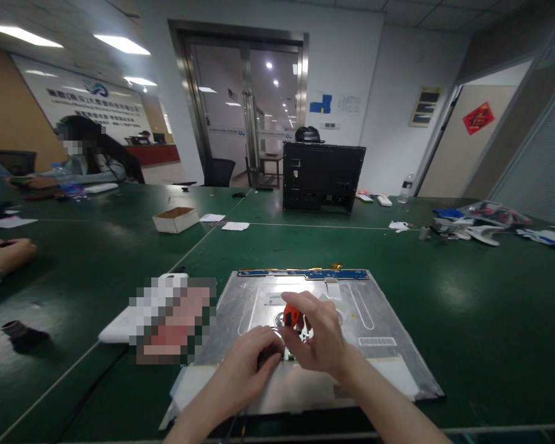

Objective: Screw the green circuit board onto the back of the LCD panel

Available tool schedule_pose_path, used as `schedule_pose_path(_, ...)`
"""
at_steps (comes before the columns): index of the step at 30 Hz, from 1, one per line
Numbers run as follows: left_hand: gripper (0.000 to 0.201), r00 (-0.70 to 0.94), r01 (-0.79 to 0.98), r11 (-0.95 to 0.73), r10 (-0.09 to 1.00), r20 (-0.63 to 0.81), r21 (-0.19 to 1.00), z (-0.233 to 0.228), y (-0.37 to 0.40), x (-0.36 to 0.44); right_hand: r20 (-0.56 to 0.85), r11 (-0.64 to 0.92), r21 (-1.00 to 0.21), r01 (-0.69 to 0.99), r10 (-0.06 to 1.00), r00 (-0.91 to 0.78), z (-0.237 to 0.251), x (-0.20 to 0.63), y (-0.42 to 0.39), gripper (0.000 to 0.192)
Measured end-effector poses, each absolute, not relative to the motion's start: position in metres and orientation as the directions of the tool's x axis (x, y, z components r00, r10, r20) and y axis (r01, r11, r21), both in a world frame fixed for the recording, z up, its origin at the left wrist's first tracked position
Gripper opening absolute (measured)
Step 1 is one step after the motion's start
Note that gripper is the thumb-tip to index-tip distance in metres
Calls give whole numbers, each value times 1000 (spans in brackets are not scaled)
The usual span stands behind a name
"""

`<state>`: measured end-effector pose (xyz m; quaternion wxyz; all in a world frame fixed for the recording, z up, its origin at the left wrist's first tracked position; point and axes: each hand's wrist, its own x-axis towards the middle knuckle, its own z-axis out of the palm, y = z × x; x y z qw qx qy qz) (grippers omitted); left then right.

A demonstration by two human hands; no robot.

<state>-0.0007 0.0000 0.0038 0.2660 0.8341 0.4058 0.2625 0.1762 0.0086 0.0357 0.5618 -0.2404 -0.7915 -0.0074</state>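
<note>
A flat silver metal display panel (374, 314) lies on the green table before me, with a blue circuit strip (305, 274) along its far edge. Above the panel's middle, my right hand (321, 336) grips a screwdriver by its stubby orange-and-black handle (291, 315); its shaft is hidden behind the fingers. My left hand (254, 354) rests low on the panel just left of it, fingers curled together over a shiny metal part at the centre. What those fingers hold, if anything, is hidden.
Left of the panel lie a white object (118, 327) and a blurred-out item (176, 327). A black cylindrical piece (21, 336) sits farther left, near another person's hand (12, 253). Beyond are an open box (176, 220), a black monitor housing (324, 179) and clutter (472, 225) at right.
</note>
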Motion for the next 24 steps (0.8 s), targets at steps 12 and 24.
schedule_pose_path(12,13,517,538,-519,826,226,664,4,-1,1,918,878,-249,410,349,-190,36,173,9,38)
schedule_pose_path(24,12,538,541,-519,818,202,662,4,1,0,881,893,-294,340,391,-266,38,177,7,48)
